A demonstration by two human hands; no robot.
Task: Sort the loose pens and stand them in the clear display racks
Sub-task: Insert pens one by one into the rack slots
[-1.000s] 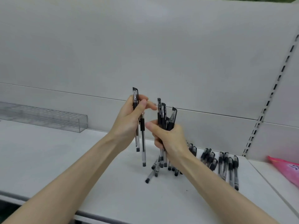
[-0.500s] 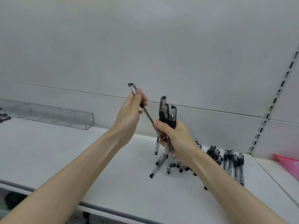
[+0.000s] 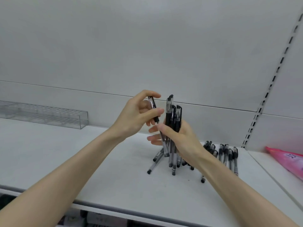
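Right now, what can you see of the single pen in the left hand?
A slim clear-barrelled plastic pen with a black cap and clip, tilted, cap end up and left. The left hand pinches it near the cap between thumb and fingers. Its lower barrel passes under the right hand's thumb, beside the upright bundle of black-capped pens gripped there, above the white shelf.

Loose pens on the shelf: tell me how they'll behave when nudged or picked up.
The loose pens have slim round barrels, so a nudge would probably set them rolling on the flat shelf, though the cap clips may stop them. They look stiff and light. The smooth clear barrels could slip from a loose pinch.
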